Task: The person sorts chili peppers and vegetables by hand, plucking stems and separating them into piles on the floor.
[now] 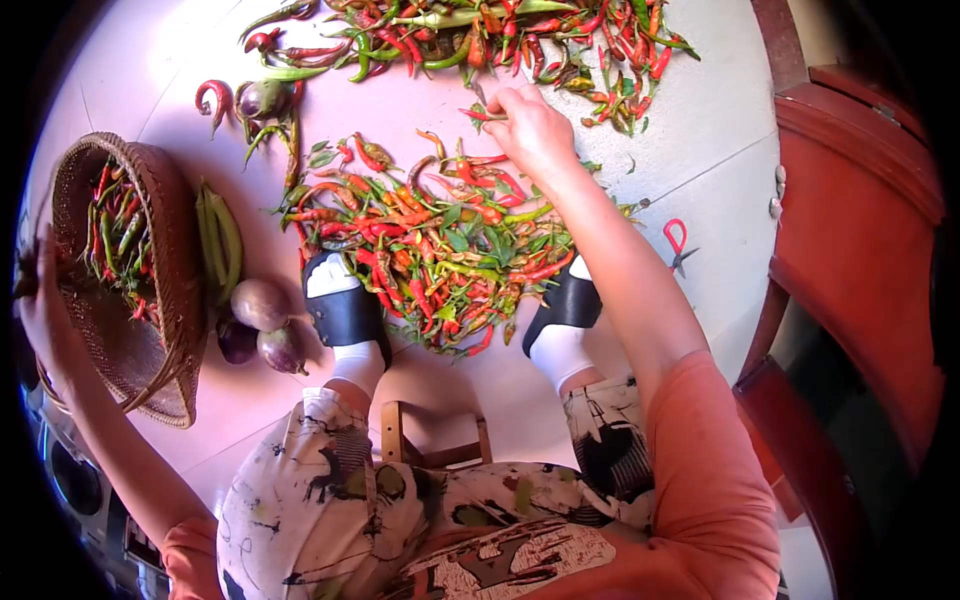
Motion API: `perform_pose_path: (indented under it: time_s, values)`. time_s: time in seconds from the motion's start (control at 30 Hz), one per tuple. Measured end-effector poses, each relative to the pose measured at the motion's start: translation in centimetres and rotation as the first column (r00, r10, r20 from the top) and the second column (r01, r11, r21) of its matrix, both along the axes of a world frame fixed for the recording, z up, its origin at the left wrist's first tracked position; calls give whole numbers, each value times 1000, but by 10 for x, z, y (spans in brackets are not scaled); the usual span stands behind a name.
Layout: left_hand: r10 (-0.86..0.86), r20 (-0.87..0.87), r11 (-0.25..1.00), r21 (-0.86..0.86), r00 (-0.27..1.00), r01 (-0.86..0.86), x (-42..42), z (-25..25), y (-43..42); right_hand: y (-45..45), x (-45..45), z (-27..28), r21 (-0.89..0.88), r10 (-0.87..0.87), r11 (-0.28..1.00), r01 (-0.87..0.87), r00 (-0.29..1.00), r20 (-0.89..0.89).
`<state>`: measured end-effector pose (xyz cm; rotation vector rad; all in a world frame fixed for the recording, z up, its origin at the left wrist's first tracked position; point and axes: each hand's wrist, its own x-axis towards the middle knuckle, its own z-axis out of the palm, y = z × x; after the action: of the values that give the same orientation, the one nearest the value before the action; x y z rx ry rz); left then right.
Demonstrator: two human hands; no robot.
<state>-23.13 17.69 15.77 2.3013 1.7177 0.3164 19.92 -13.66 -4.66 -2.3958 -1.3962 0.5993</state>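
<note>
My right hand (530, 128) is closed in a pinch on a red chili pepper (482, 115), held above the gap between two heaps of peppers. Below it, the nearer heap of red and green chili peppers (440, 240) spreads over the floor between my feet, with leaves mixed in. At the far left, my left hand (45, 315) is beside the outer rim of a woven basket (180, 200). Its fingers are dark and blurred at the picture's edge, so their grip cannot be made out. Inside the basket lie chili peppers (125, 230), mostly green and red.
A larger pepper heap (480, 40) lies farther out. Several eggplants (262, 304) and long green pods (220, 240) lie right of the basket. Red-handled scissors (677, 240) rest at the right, near red wooden furniture (860, 200). A small wooden stool (392, 430) is under me.
</note>
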Motion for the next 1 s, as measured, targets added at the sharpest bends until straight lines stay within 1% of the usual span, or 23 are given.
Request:
perform_pose_path:
  time_s: [0.03,0.07,0.1,0.13,0.17,0.2,0.23,0.27,0.3,0.33,0.37,0.4,0.43,0.5,0.53,0.57,0.63,0.67,0.77,0.83,0.93,0.97,1.0]
  values:
    - [135,-99,990,47,986,-131,-17,-13,4,2,-1,-2,1,0,1000,0,1000,-7]
    - [-1,-88,992,-129,996,-11,-89,-48,45,2,0,-2,-1,8,1000,-8,1000,-30]
    - [-130,-364,983,75,922,168,-88,-63,35,-1,4,-2,-8,13,1000,-13,999,-50]
    - [-65,-558,936,253,827,245,-73,-66,23,-2,8,-3,74,51,996,-45,996,-73]
    - [-133,-464,926,258,876,277,-31,-56,-2,-5,10,-2,64,50,997,-46,996,-70]
    - [-206,-366,913,261,908,312,11,-47,-28,-6,10,2,47,-48,996,72,918,-395]
    - [-280,-269,899,264,921,351,52,-37,-53,-3,7,7,-5,-134,984,177,726,-675]
    - [-376,-124,912,129,918,391,89,-36,-82,3,-1,29,-182,-283,954,239,517,-808]
    - [-427,36,904,-11,903,428,126,-35,-112,5,-8,39,-169,-267,958,230,513,-816]
    - [-411,208,860,-233,887,453,137,-45,-126,6,-15,46,-209,-289,942,263,320,-902]
    - [-291,328,813,-410,899,413,159,-51,-142,7,-24,51,-260,-300,924,280,108,-948]
    - [-138,410,706,-597,901,380,176,-63,-153,8,-36,54,-264,-283,918,296,24,-959]
    - [32,458,551,-750,889,366,188,-76,-161,7,-47,53,-242,-236,922,303,-56,-970]
    - [261,502,328,-849,824,414,205,-97,-175,9,-68,69,-276,-249,918,285,-130,-960]
    - [257,534,312,-835,805,454,210,-101,-181,7,-79,72,-295,-243,910,293,-203,-949]
    - [311,537,277,-840,784,466,214,-101,-185,6,-87,72,-309,-230,901,303,-269,-935]
    - [364,503,237,-864,784,445,211,-102,-186,3,-92,69,-332,-221,893,303,-348,-911]
    - [357,498,237,-867,790,439,206,-106,-188,1,-92,68,-333,-232,899,286,-337,-913]
    - [481,459,225,-888,747,401,207,-101,-196,-2,-92,70,-350,-209,891,290,-423,-882]
    - [415,517,225,-856,749,466,204,-108,-194,-7,-92,66,-334,-181,897,290,-449,-875]
    - [348,527,226,-850,775,477,208,-112,-192,-12,-88,63,-303,-190,922,242,-400,-896]
    - [324,536,275,-842,780,465,211,-115,-193,-12,-81,62,-298,-186,923,244,-397,-899]
    - [297,542,323,-832,786,452,214,-115,-192,-9,-72,64,-277,-243,945,171,-197,-950]
